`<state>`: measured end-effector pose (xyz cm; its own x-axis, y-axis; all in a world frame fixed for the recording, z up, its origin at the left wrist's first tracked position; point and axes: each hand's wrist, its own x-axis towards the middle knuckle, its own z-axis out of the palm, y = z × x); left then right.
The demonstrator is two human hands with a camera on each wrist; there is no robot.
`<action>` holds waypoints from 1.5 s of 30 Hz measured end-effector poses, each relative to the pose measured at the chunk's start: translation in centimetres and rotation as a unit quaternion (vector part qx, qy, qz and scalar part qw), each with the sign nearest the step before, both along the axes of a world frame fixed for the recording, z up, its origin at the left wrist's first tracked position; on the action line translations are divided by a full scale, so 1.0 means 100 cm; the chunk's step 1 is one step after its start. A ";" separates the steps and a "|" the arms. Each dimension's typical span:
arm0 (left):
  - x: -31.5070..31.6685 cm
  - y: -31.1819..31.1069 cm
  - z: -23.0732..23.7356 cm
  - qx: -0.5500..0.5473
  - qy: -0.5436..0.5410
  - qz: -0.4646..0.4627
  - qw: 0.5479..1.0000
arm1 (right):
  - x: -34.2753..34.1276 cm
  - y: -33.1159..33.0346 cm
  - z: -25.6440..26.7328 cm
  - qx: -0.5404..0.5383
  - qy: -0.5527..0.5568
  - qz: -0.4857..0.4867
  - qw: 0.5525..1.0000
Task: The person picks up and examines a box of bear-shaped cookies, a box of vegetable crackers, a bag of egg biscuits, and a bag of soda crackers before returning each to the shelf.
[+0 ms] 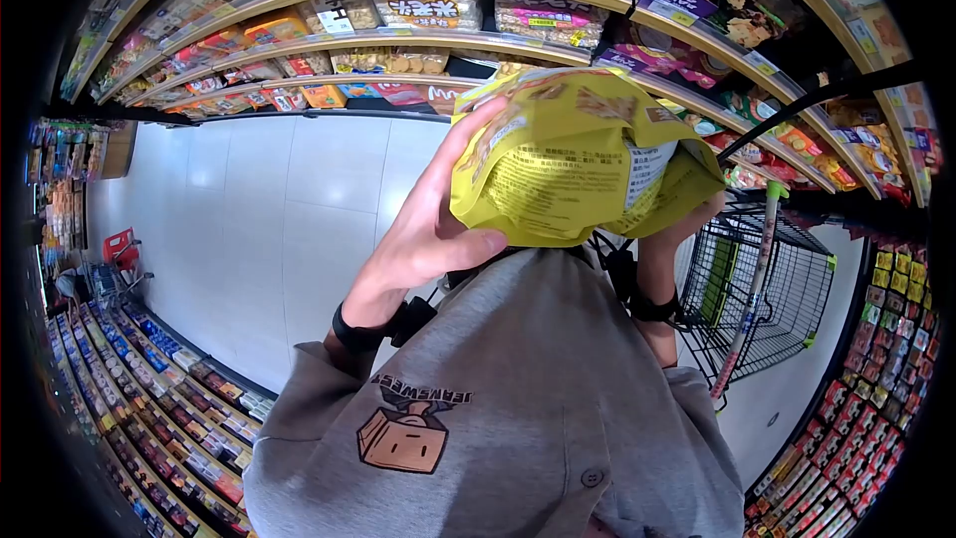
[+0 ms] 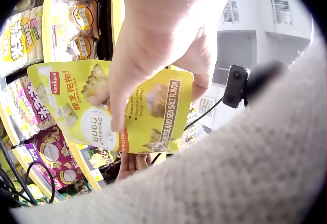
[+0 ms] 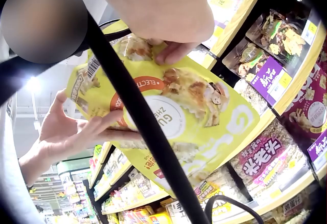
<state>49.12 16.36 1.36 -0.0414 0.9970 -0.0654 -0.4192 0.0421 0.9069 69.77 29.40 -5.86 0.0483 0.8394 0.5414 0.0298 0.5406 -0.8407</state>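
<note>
A yellow-green snack bag (image 1: 558, 164) is held up in front of the chest, its side with small print turned towards the head camera. My left hand (image 1: 418, 239) grips the bag's left side, the thumb along its lower edge. In the left wrist view the fingers of the left hand (image 2: 148, 45) lie across the bag's printed front (image 2: 122, 106), lettered "cheese and sea salt flavor". My right hand (image 1: 682, 227) holds the opposite side, partly hidden behind the bag in the head view. The right wrist view shows the right hand (image 3: 163, 15) with fingertips on the bag (image 3: 189, 106).
Shelves (image 1: 418, 40) of packaged snacks curve across the front. A wire shopping cart (image 1: 762, 284) with a green-ended handle stands on the right. Pale tiled floor (image 1: 259, 199) stretches to the left; racks of small packets (image 1: 159, 389) line the lower left. Black cables (image 2: 38, 183) hang near the wrists.
</note>
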 end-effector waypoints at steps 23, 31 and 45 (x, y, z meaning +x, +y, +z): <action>0.004 0.008 -0.018 -0.043 -0.087 0.062 0.993 | -0.005 0.003 0.012 -0.085 -0.014 0.210 0.974; -0.001 0.007 -0.018 -0.059 -0.123 0.072 0.988 | -0.009 0.006 0.018 -0.111 -0.049 0.225 0.967; -0.003 0.009 -0.025 -0.052 -0.102 0.077 0.990 | -0.013 0.006 0.032 -0.157 -0.078 0.177 0.968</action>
<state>48.77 17.24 -1.18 -0.1673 0.9674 -0.1902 -0.6026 0.0524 0.7963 68.48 30.04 -2.65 -0.3344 0.9128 0.2342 0.0288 0.2583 -0.9656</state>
